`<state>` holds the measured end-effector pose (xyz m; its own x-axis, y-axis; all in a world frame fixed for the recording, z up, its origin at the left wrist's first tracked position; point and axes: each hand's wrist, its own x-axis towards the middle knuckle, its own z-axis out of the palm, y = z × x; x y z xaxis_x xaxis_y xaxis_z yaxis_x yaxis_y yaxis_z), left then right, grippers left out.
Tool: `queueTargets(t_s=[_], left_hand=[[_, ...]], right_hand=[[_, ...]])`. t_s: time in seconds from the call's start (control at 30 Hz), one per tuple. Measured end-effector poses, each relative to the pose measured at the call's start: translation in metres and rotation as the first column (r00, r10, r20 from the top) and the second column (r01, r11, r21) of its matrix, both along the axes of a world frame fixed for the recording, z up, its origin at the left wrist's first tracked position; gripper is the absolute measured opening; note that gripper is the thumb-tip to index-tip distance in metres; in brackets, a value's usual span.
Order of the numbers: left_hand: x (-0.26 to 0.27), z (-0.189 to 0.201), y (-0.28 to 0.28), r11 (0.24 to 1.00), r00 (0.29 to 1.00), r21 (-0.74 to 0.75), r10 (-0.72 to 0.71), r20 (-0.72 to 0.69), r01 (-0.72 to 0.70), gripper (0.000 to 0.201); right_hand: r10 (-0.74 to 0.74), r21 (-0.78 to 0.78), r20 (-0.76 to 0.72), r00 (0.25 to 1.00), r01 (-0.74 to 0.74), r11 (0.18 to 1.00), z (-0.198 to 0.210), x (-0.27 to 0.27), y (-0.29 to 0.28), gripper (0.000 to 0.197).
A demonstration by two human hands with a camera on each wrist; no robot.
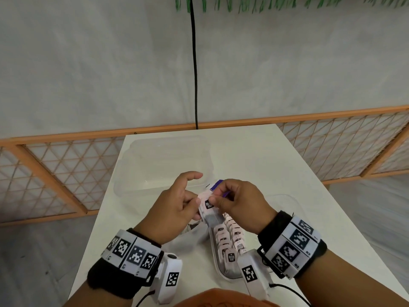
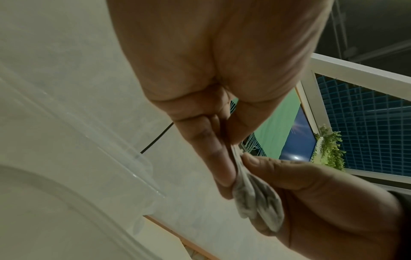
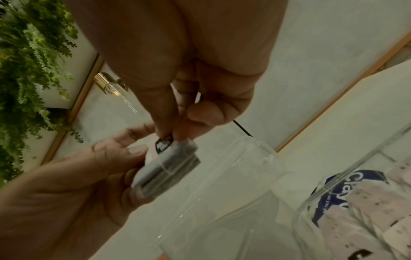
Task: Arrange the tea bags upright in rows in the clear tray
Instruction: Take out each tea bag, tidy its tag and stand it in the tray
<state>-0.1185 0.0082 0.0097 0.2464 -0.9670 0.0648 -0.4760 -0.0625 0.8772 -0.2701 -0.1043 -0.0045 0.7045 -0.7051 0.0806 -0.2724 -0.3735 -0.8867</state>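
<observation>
My left hand [image 1: 194,207] grips a small stack of grey tea bags [image 1: 209,214] above the table, just beyond the clear tray [image 1: 213,251]. My right hand [image 1: 215,200] pinches the top of the stack at its black-printed tag [image 3: 164,143]. In the left wrist view my left fingers [image 2: 222,176] hold the tea bags [image 2: 255,202] against the right thumb. The right wrist view shows my right hand [image 3: 171,135] on the stack [image 3: 169,167], which sits in the left palm. Two rows of upright tea bags [image 1: 230,238] stand in the tray.
A larger clear container [image 1: 132,165] sits on the white table [image 1: 287,165] at the back left. A purple and white bit of packaging [image 1: 218,185] shows behind my right fingers. A blue and white printed package [image 3: 329,190] lies by the tray. An orange lattice fence [image 1: 55,165] borders the table.
</observation>
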Motion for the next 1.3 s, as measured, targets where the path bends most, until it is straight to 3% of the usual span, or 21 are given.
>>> queueTargets(t_s=[0.3, 0.5, 0.57, 0.63, 0.73, 0.83, 0.97, 1.1, 1.3], left_hand=[[-0.009, 0.002, -0.003, 0.999, 0.992, -0.037, 0.008, -0.124, -0.012, 0.07], [-0.01, -0.009, -0.008, 0.992, 0.997, -0.106, 0.07, -0.035, -0.073, 0.078], [-0.011, -0.014, -0.01, 0.991, 0.998, -0.118, 0.061, -0.01, -0.062, 0.08], [-0.012, -0.019, -0.011, 0.993, 0.999, -0.109, 0.047, -0.007, -0.047, 0.08], [-0.007, -0.024, -0.011, 0.994, 0.998, -0.087, 0.067, 0.021, -0.065, 0.077], [0.003, -0.027, -0.007, 0.989, 0.989, -0.071, 0.13, 0.064, -0.126, 0.072], [0.011, -0.033, -0.003, 0.985, 0.985, -0.035, 0.168, 0.045, -0.166, 0.067], [0.014, -0.041, 0.0, 0.985, 0.984, -0.009, 0.173, 0.038, -0.173, 0.066], [0.02, -0.045, 0.005, 0.979, 0.979, -0.007, 0.202, 0.039, -0.201, 0.065]], right_hand=[[0.005, 0.124, 0.057, 0.998, -0.012, 0.992, 0.002, -0.001, 0.0, 0.019], [0.016, 0.159, 0.093, 0.996, -0.03, 0.987, -0.004, -0.002, -0.003, 0.013], [0.057, 0.102, 0.022, 0.998, -0.059, 0.993, -0.004, -0.005, -0.004, 0.003], [0.05, 0.066, -0.054, 0.997, -0.046, 0.997, -0.003, -0.011, -0.01, 0.01], [-0.098, 0.014, -0.174, 0.98, 0.102, 0.995, -0.011, -0.026, -0.034, 0.019], [-0.218, -0.012, -0.41, 0.886, 0.233, 0.972, -0.03, -0.044, -0.062, 0.015], [-0.134, 0.131, -0.66, 0.739, 0.289, 0.948, -0.06, -0.053, -0.077, 0.02], [-0.059, 0.292, -0.695, 0.717, 0.356, 0.888, -0.078, -0.048, -0.078, 0.018], [-0.039, 0.337, -0.697, 0.716, 0.374, 0.864, -0.088, -0.04, -0.08, 0.011]])
